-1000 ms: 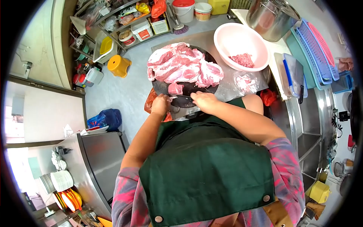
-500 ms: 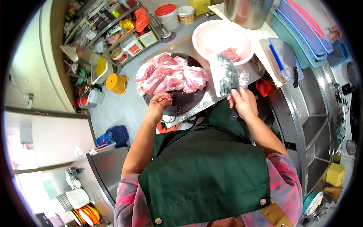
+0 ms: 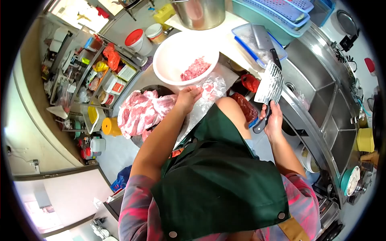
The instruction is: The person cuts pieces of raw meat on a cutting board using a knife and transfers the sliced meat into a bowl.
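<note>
My right hand (image 3: pixel 274 119) is closed around the black handle of a cleaver (image 3: pixel 269 86), its wide blade pointing up and smeared with pale residue. My left hand (image 3: pixel 189 99) has its fingers drawn together at the edge of a clear plastic bag (image 3: pixel 217 85) with pink meat scraps on it; whatever the fingertips hold is too small to make out. Beneath and left of that forearm, a large slab of raw meat (image 3: pixel 140 110) lies on a dark round chopping board (image 3: pixel 161 89). A pale pink bowl (image 3: pixel 167 60) behind the bag holds chopped meat (image 3: pixel 196 69).
A second knife (image 3: pixel 263 40) lies on a blue-rimmed lidded container (image 3: pixel 249 46) at the back right. Steel sinks (image 3: pixel 317 98) run along the right. A large metal pot (image 3: pixel 199 14) stands at the back, shelves (image 3: pixel 100 64) at the left. A red bag (image 3: pixel 243 106) hangs below the counter.
My view has turned to the right. The left hand has gone from the meat slab to the plastic bag. The right hand has carried the cleaver away from the bowl, out to the right.
</note>
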`<action>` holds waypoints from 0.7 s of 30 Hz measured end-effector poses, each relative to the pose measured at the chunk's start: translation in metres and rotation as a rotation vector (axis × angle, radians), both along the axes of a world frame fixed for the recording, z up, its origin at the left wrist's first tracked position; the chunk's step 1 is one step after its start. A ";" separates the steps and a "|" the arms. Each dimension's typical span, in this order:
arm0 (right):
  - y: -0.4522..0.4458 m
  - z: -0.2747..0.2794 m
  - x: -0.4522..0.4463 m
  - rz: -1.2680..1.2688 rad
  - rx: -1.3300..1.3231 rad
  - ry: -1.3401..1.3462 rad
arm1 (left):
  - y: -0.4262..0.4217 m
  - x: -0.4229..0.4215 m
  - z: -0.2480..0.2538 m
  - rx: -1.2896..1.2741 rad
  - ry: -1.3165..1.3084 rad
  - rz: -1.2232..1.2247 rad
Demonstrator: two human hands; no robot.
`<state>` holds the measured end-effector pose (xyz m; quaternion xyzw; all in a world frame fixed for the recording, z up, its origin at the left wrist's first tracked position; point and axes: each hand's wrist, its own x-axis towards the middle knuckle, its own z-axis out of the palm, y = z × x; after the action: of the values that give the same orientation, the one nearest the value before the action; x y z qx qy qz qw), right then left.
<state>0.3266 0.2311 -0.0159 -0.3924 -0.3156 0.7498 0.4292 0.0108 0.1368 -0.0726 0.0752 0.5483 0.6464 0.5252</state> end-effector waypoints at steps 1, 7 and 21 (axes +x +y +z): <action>0.002 -0.002 0.006 -0.004 0.000 -0.003 | 0.009 -0.001 -0.008 0.021 -0.049 -0.017; 0.009 -0.016 0.021 -0.014 -0.018 -0.041 | 0.038 -0.002 -0.047 -0.167 0.061 0.135; 0.018 -0.021 0.000 0.086 0.087 -0.014 | 0.042 -0.015 -0.080 -0.191 -0.022 0.253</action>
<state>0.3263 0.2489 -0.0373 -0.3645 -0.3674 0.7504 0.4112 -0.0044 0.1792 -0.1527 -0.0518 0.6067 0.6530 0.4503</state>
